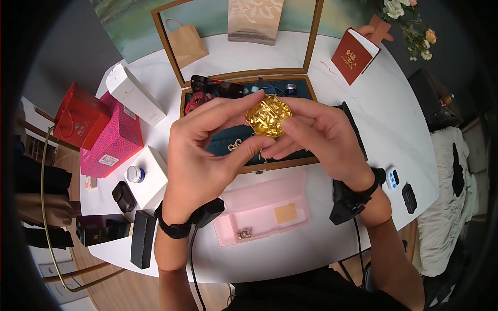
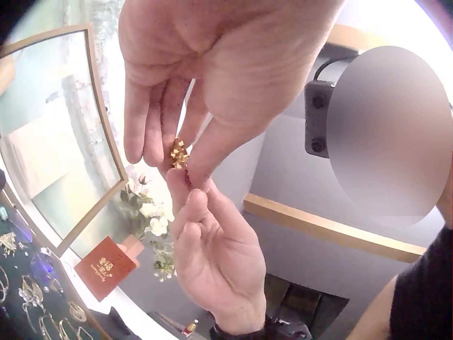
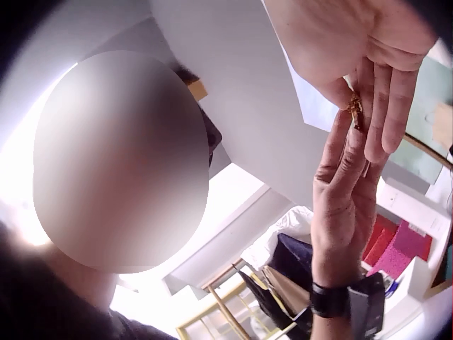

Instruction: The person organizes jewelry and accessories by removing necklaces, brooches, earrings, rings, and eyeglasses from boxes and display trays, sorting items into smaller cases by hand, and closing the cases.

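Note:
Both hands hold up a shiny gold ornament, rounded with a crumpled, embossed surface, above the open jewelry box. My left hand grips its left side, index finger along the top edge and thumb underneath. From the right, my right hand pinches it, thumb over the front face and fingers behind. Seen edge-on in the left wrist view, the gold ornament sits between the fingertips of both hands. In the right wrist view only a sliver of the ornament shows between the fingers.
Nearer my body lies an open pink case with a small clip in it. On the left stand a red gift bag, a white carton and black boxes. A red booklet stands at the back right, near flowers.

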Demonstrator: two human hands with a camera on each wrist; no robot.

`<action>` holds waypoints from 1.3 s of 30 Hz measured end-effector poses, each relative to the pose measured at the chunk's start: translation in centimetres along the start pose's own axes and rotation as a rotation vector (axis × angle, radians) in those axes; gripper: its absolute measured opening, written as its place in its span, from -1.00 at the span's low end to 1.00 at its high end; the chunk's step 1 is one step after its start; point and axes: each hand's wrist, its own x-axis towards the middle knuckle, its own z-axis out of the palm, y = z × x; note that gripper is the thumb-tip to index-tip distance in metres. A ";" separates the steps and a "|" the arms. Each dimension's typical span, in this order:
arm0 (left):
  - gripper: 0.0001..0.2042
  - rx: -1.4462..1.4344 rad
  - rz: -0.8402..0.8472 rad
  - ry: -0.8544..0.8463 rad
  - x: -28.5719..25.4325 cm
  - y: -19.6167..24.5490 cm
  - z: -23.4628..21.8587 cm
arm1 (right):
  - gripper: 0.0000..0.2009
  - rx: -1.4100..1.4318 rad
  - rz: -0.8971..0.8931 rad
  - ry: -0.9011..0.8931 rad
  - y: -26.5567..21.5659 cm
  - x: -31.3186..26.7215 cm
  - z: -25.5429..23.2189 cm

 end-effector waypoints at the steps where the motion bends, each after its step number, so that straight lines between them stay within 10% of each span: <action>1: -0.47 -0.048 0.007 0.016 0.0 -0.1 0.2 | -0.55 -0.063 -0.076 0.035 0.3 0.0 0.1; 4: -0.55 -0.201 -0.040 0.022 0.0 -0.2 0.4 | -0.48 -0.539 -0.389 0.080 1.1 -0.1 -0.4; 19: -0.54 -0.651 -0.215 -0.185 -0.3 -0.2 0.3 | -0.45 -0.955 -0.687 0.225 1.1 0.1 -0.1; 27: -0.62 -0.581 -0.423 -0.291 0.4 -0.6 -0.8 | -0.43 -0.928 -0.574 0.133 0.1 0.1 0.4; 39: -0.52 -0.366 -0.273 -0.570 -0.7 -2.0 -3.2 | -0.49 -1.053 -0.527 -0.004 0.8 -0.9 0.6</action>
